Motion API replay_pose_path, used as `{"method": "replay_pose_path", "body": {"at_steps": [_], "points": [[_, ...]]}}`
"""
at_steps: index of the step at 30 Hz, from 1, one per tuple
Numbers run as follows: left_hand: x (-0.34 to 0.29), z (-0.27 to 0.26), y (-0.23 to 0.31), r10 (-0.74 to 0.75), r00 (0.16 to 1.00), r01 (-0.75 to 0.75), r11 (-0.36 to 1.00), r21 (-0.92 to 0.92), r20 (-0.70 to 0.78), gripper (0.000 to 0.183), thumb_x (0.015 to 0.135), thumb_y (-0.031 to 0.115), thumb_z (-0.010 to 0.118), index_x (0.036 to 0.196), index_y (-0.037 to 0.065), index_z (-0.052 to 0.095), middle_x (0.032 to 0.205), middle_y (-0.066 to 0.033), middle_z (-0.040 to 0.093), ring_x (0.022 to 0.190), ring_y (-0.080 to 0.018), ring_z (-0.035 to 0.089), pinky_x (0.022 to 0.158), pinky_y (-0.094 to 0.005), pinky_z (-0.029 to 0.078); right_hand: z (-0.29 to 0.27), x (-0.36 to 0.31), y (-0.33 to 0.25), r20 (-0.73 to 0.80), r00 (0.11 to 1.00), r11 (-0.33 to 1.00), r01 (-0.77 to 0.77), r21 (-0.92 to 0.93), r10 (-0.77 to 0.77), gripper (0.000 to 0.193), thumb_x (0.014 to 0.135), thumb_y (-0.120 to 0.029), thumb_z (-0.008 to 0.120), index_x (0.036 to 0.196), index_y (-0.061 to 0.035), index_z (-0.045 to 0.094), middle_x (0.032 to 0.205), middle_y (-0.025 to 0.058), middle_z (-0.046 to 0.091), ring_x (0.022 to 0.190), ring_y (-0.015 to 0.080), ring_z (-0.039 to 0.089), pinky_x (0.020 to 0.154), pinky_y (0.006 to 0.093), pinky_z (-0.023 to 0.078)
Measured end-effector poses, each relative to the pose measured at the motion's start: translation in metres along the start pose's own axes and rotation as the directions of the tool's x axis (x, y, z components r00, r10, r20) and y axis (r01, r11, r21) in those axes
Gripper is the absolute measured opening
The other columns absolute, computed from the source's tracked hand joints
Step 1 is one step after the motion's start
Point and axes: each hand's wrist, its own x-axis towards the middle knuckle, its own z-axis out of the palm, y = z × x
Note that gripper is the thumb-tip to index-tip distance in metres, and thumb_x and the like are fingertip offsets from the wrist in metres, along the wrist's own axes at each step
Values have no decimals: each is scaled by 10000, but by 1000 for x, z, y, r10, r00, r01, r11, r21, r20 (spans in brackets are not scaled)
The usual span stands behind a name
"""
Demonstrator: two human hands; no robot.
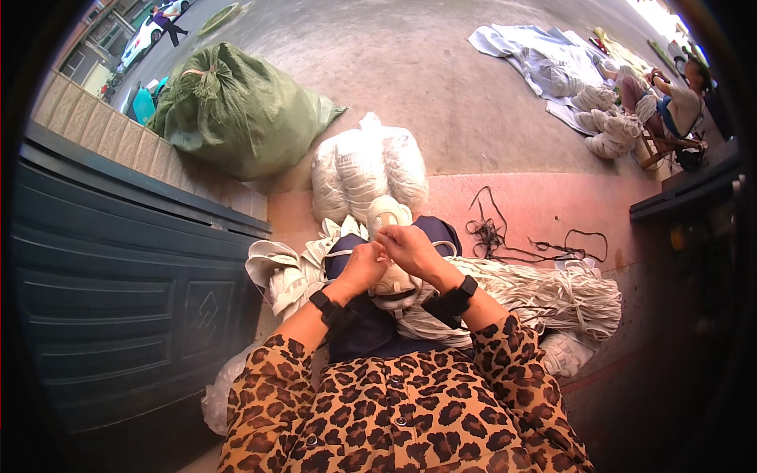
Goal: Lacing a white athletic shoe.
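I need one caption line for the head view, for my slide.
Both hands work at a white shoe on the lap, white laces bundled alongside.

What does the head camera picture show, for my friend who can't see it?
Both hands, left hand and right hand, work together on a white shoe over the person's lap. White laces are piled beside them, with a green sack behind.

Outdoor street-side workplace: concrete pavement (441, 87), stuffed sacks (236, 110), lace bundles (552, 296), parked car (146, 35).
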Motion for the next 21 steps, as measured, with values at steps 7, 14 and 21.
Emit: {"method": "replay_pose_path", "body": {"at_steps": [7, 14, 21], "points": [[1, 9, -4, 78, 991, -68, 993, 96, -104, 146, 724, 105, 584, 766, -35, 585, 707, -237, 580, 711, -370, 589, 623, -395, 472, -3, 14, -2, 148, 989, 993, 30, -115, -13, 216, 809, -171, 524, 948, -17, 583, 741, 167, 604, 700, 313, 591, 620, 354, 455], [0, 12, -22, 85, 990, -91, 995, -41, -115, 188, 742, 157, 615, 796, -21, 600, 663, -184, 593, 610, -264, 599, 564, -334, 448, -20, -15, 0, -110, 963, 927, 200, -318, -246, 210, 697, -90, 588, 898, -57, 539, 749, 88, 577, 759, 281, 528, 665, 395, 392], [2, 9, -20, 60, 996, -62, 997, -35, -62, 158, 782, 128, 572, 854, -9, 601, 704, -167, 605, 638, -218, 600, 584, -316, 445, 16, -38, 57, -57, 976, 938, 185, -292, -210, 142, 653, -52, 603, 748, -59, 497, 704, 112, 554, 719, 318, 508, 621, 411, 398]]}}
